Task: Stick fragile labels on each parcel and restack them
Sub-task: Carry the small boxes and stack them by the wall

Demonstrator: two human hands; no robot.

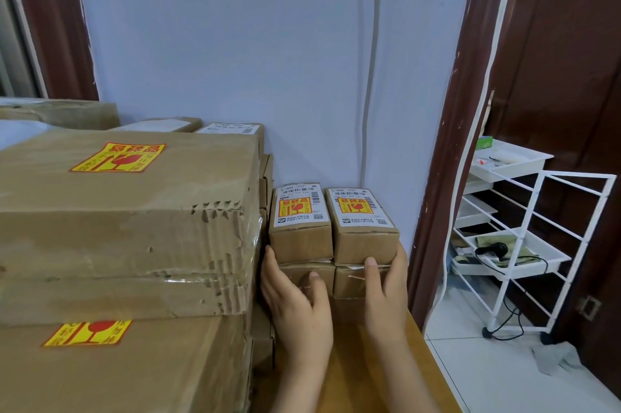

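Two small brown parcels stand side by side against the wall, the left small parcel (300, 222) and the right small parcel (362, 224), each with a white shipping label and a yellow-red fragile label on top. They rest on a lower row of small parcels (349, 281). My left hand (295, 298) presses the left side of this small stack, thumb on the lower box front. My right hand (384, 281) cups its right side, thumb at the seam between the rows. To the left, large flat parcels (127, 204) are stacked, with fragile labels (118, 157) on them.
More small parcels (232, 128) sit behind the big stack by the wall. The wooden tabletop (369, 372) ends at its right edge near a brown door frame (447, 177). A white wire rack (524, 244) stands on the tiled floor beyond. A cable (371, 76) runs down the wall.
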